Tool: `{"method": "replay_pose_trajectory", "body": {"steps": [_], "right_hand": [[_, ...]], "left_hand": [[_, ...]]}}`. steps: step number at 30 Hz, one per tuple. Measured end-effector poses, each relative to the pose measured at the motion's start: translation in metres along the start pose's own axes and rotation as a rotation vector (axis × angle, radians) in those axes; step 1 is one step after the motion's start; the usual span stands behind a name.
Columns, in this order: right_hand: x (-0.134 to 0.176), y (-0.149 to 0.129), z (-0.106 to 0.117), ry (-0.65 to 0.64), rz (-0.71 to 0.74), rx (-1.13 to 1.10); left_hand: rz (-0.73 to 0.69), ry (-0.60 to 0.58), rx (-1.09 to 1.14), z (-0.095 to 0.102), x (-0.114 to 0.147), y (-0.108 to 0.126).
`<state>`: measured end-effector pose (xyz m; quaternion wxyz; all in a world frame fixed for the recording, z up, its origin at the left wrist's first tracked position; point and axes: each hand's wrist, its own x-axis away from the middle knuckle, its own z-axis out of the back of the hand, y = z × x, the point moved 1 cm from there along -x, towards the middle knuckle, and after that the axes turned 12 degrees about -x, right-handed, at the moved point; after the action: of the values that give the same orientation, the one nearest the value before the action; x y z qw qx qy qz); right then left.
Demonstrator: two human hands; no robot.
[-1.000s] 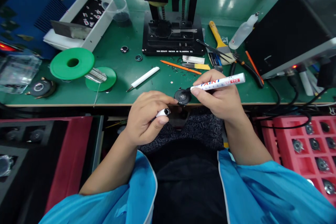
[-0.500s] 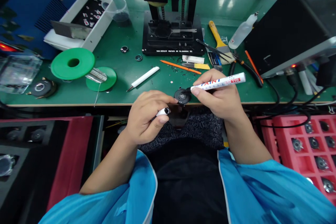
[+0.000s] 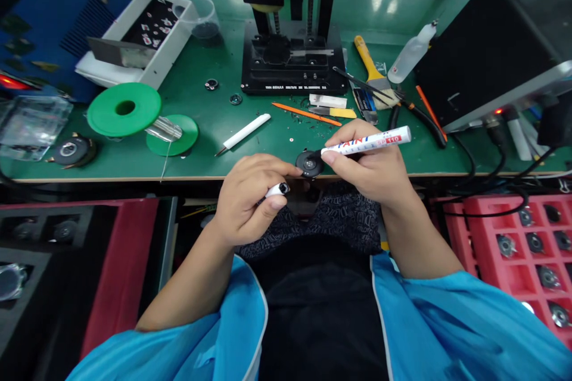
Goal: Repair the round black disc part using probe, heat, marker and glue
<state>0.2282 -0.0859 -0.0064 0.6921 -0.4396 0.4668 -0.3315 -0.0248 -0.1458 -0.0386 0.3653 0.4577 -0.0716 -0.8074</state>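
My right hand (image 3: 373, 164) is closed round a white paint marker (image 3: 369, 141), its dark tip pointing left at a small round black part (image 3: 309, 163). That part lies at the front edge of the green bench; whether the tip touches it I cannot make out. My left hand (image 3: 250, 199) grips the white marker cap (image 3: 277, 190) between thumb and curled fingers, its dark mouth facing right. The left index finger stretches out to the left rim of the round part.
Behind stands a black press-like stand (image 3: 292, 59). A white pen-like tool (image 3: 247, 132) and an orange stick (image 3: 307, 114) lie before it. Left is a green solder spool (image 3: 125, 108); right are a brush (image 3: 369, 59), pliers (image 3: 424, 119) and a black box (image 3: 487, 53). A pink tray (image 3: 487, 214) holds round parts.
The marker in my right hand has shifted slightly left and down over the round part. My left hand stays in place with the cap.
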Motion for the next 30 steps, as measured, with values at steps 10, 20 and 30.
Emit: {"method": "replay_pose_trajectory", "body": {"steps": [10,20,30], "right_hand": [[0.0003,-0.0001,0.0003,0.025,0.027,-0.024],[0.0021,-0.0016,0.0007,0.05,0.026,-0.011],[0.0003,0.0007,0.0017,0.039,0.119,-0.039]], "left_hand": [[0.005,-0.001,-0.006,-0.0001,0.0004,0.0002],[0.0,-0.002,0.006,0.0008,0.0008,-0.0003],[-0.001,0.003,-0.005,-0.0003,0.0009,0.0003]]}}
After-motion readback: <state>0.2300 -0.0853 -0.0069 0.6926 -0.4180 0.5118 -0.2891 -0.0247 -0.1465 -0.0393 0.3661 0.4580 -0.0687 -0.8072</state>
